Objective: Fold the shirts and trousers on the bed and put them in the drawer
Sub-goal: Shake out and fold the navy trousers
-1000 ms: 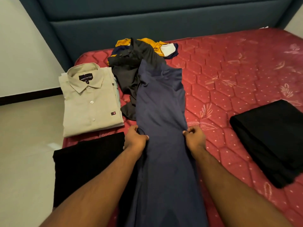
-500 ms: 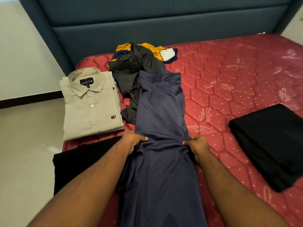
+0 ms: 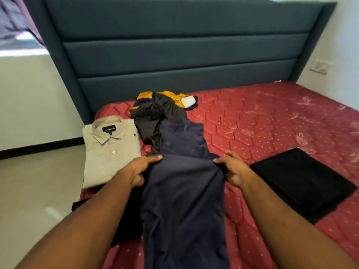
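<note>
Folding long navy-blue trousers [image 3: 184,191] mid-bed: left hand [image 3: 136,171] & right hand [image 3: 233,169] each pinch an edge. Beige collared shirt [image 3: 108,152], flat black folded garment [image 3: 301,183] done; dark/yellow clothes pile [image 3: 161,111] left, drawer unseen.

Both hands gripping navy trousers [image 3: 184,191]

Teal padded headboard [image 3: 180,53], white walls [image 3: 33,101]
</note>
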`<act>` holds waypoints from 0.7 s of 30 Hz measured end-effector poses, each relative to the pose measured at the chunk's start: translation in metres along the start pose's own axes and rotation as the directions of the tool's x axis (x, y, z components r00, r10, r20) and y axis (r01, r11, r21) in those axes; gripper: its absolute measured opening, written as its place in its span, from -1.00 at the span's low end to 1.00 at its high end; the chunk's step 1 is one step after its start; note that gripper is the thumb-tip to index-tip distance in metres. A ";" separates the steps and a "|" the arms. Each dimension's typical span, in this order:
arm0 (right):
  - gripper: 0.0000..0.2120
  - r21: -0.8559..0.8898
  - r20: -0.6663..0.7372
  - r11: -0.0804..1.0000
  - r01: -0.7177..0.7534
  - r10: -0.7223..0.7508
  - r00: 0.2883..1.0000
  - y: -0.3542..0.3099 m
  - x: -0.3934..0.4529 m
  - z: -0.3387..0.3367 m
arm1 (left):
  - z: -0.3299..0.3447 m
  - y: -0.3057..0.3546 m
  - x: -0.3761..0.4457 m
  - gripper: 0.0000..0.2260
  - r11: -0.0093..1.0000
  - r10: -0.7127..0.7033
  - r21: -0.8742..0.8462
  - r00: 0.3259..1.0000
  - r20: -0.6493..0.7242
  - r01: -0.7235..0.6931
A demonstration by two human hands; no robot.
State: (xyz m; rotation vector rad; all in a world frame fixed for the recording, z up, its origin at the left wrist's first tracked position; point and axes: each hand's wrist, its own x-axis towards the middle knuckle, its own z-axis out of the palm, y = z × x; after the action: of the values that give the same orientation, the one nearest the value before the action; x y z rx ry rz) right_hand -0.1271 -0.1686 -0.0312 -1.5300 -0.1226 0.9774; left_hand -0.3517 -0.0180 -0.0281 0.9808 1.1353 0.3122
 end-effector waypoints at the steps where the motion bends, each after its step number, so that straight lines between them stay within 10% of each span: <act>1: -0.47 0.024 0.039 0.999 0.049 -0.050 0.998 -0.021 -0.013 0.002 | -0.002 0.016 -0.014 -0.80 1.000 0.023 -0.023 0.999 0.030 -0.022; 11: -0.77 0.186 0.135 0.813 0.552 -0.578 0.805 -0.207 -0.179 0.025 | 0.004 0.174 -0.200 -0.80 0.895 0.442 0.074 0.897 -0.002 -0.441; 15: -0.93 0.223 0.090 0.872 0.435 -0.463 0.882 -0.245 -0.211 0.015 | 0.012 0.205 -0.255 -0.90 0.788 0.613 -0.037 0.788 -0.056 -0.615; 19: -0.80 -0.350 0.353 0.882 0.316 -0.188 0.916 -0.244 -0.236 0.004 | 0.022 0.210 -0.287 -0.92 0.780 0.624 -0.032 0.780 -0.044 -0.625; 21: -0.88 -0.248 0.330 0.861 0.444 -0.356 0.874 -0.241 -0.245 0.005 | 0.027 0.207 -0.298 -0.90 0.793 0.608 -0.026 0.793 -0.038 -0.609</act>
State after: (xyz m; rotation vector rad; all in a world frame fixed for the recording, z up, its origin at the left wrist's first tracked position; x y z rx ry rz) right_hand -0.1767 -0.2514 0.2987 -1.5602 -0.8064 0.8459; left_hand -0.4053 -0.1107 0.3197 1.3012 0.8016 0.8691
